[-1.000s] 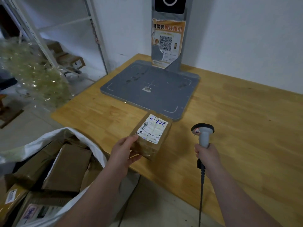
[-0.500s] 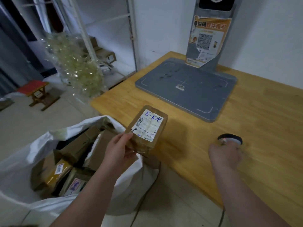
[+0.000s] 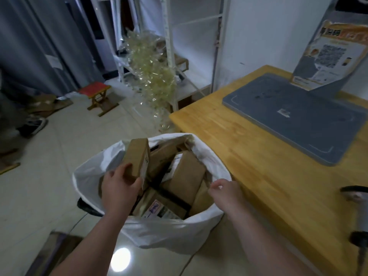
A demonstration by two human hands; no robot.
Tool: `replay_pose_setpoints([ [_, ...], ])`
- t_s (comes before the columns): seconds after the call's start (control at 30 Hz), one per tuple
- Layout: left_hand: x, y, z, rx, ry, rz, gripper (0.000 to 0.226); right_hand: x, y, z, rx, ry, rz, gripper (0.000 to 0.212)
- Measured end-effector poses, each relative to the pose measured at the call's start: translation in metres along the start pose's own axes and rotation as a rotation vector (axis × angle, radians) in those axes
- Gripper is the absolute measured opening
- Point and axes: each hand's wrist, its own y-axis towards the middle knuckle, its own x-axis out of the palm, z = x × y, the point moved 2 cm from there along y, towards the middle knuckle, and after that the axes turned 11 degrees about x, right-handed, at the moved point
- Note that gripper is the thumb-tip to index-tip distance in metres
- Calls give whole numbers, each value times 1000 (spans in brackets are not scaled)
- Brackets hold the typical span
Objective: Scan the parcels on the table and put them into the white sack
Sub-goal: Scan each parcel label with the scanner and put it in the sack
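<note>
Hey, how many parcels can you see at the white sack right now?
5: a held parcel in the left hand over the white sack, and four inside: far parcel, centre parcel, labelled near parcel, right-wall parcel. Others are likely buried.

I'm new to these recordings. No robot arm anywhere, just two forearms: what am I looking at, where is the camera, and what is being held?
There is no machine: a person works with bare hands, and one wide camera on their head looks forward and down, so the forearms enter from below. The left hand grips a brown parcel at the mouth of the white sack, which stands on the floor beside the wooden table and holds other parcels. The right hand is at the sack's rim; whether it grips it is unclear. On the table are a grey scanning pad and, at the right edge, a handheld scanner, partly cut off.
</note>
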Motion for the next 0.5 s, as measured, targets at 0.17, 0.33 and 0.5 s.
replay_pose_setpoints([
  [0.17,4,-17,-9,212,428,-6,56,35,-9,-13,-108,-223,-34,21],
  [0.33,7,-19,-20,108,521,-6,45,56,-17,-15,-185,-348,-220,46],
  [0.5,23,-15,-51,-50,268,-288,42,67,-21,-17,-270,-747,-323,46],
])
